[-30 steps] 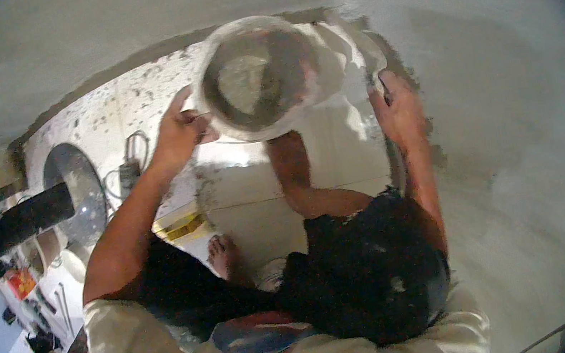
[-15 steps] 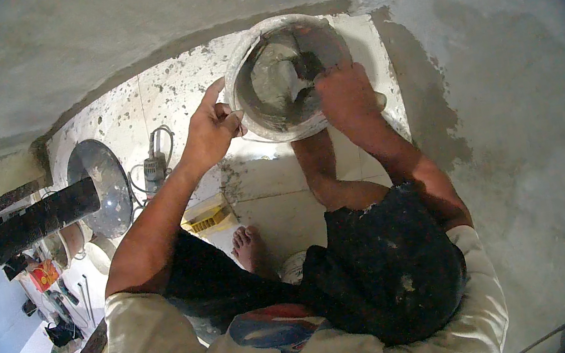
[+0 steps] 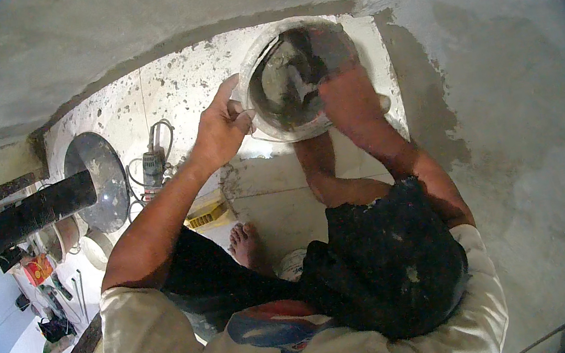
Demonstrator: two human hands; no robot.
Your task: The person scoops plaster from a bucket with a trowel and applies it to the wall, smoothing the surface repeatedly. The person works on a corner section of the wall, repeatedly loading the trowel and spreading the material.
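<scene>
A round bucket [image 3: 269, 129], its pale rim crusted with mortar, stands tilted on the spattered white surface in front of me. Grey wet mortar [image 3: 280, 79] lies inside it, with a lighter patch and a dark hollow near the middle. At the bucket's left side my left hand [image 3: 222, 129] grips the rim, with thumb and fingers closed on it. My right hand [image 3: 349, 98] reaches over the right part of the opening, fingers curled into a fist. What that hand holds, if anything, is hidden and partly blurred.
Left of the bucket lies a corded power tool [image 3: 153, 169] beside a round dark disc [image 3: 110, 190] with a black strip across it. A yellow box [image 3: 207, 212] sits near my bare foot [image 3: 245, 243]. Plastered walls [image 3: 516, 93] rise ahead and at right.
The bucket has shifted slightly right and tipped, and my left hand has moved right with it. My right hand has dropped a little lower in the opening. The mortar's shape has changed.
</scene>
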